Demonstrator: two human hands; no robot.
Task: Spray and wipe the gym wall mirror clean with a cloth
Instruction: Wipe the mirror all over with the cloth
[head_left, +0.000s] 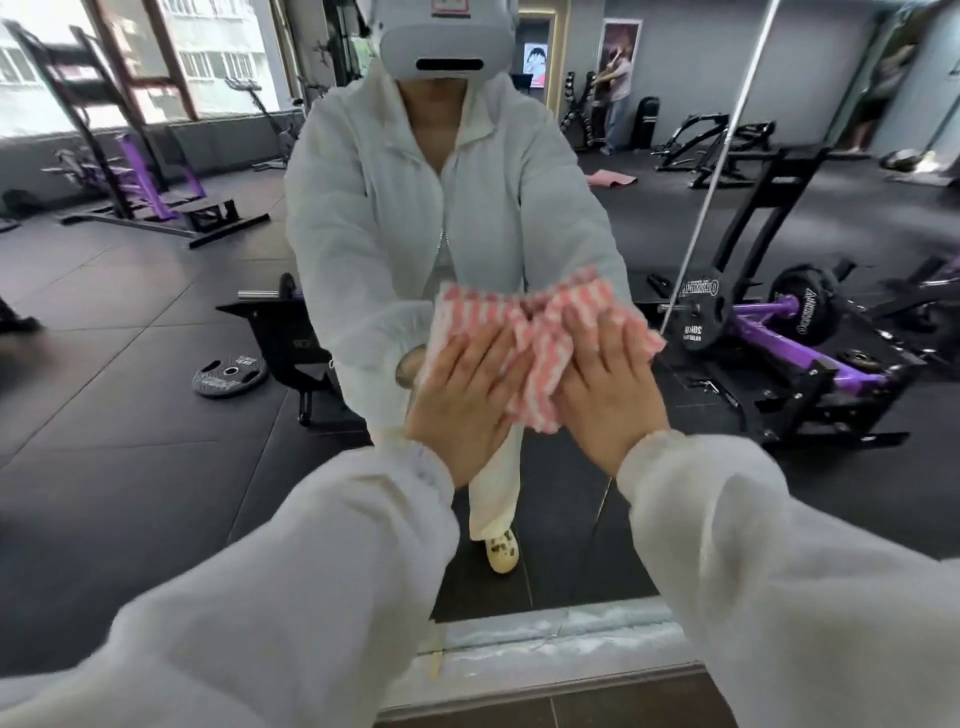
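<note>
The wall mirror (156, 364) fills almost the whole view and reflects me in a white jacket. A pink-and-white striped cloth (540, 332) is bunched flat against the glass at the centre. My left hand (462, 395) presses on the cloth's left part, fingers spread. My right hand (605, 395) presses on its right part, fingers spread too. Both palms lie flat over the cloth, side by side. No spray bottle is in view.
The mirror's bottom edge (545, 618) meets a pale ledge above a dark floor strip. A vertical seam (711, 171) between mirror panels runs right of my hands. Reflected in the glass are gym machines, a weight plate (228, 374) and a purple barbell rack (779, 332).
</note>
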